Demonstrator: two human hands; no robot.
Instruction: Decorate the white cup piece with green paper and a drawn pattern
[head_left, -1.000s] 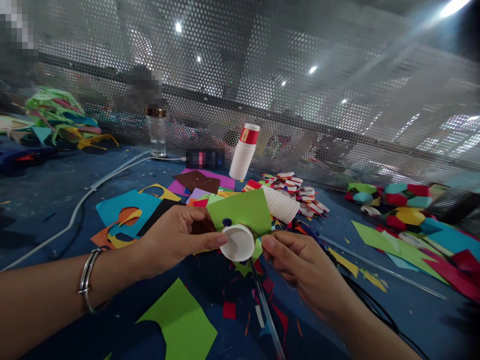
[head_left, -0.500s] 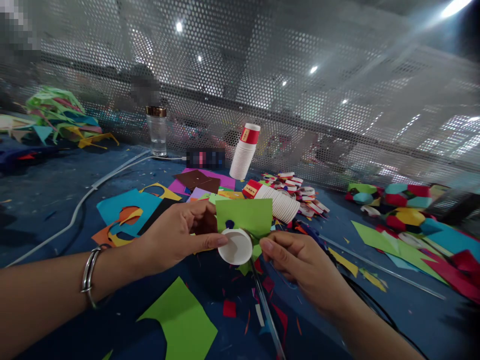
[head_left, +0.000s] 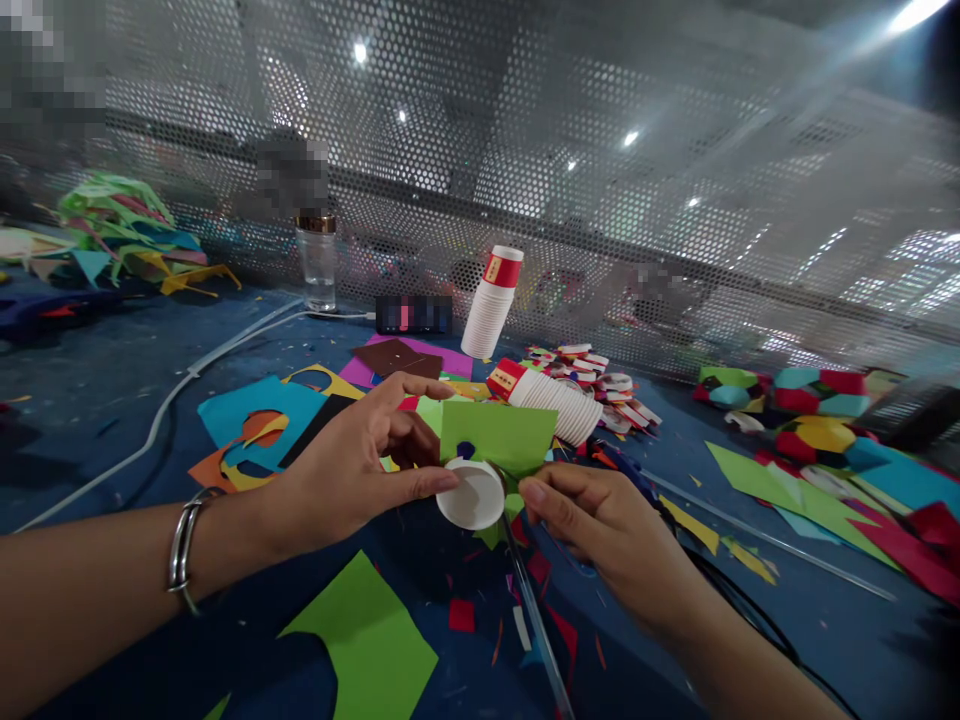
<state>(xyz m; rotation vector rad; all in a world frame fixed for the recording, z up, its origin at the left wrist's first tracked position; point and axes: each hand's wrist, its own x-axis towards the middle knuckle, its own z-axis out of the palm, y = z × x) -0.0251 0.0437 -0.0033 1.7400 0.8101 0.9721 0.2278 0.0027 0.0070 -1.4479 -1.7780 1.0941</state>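
Note:
My left hand (head_left: 375, 445) has its thumb on the rim of a white paper cup (head_left: 471, 497), seen end-on. Its index finger is lifted and the other fingers curl behind. Against the cup's top stands a light green paper sheet (head_left: 499, 432), with a small dark blue spot at the join. The fingertips of my right hand (head_left: 574, 510) pinch the lower right part of this sheet, close beside the cup. What lies behind the cup is hidden. A clear rod (head_left: 536, 610) runs from below the cup toward me.
Stacked paper cups, one upright (head_left: 487, 315) and one lying down (head_left: 559, 403), are behind my hands. Coloured paper (head_left: 240, 412) and a cut green sheet (head_left: 375, 635) lie on the blue table. A glass bottle (head_left: 318, 268) stands far left; paper-covered pieces (head_left: 814, 400) lie right.
My left index finger has lifted off the green sheet and straightened. The sheet has shifted slightly right and down. My right hand keeps its pinch.

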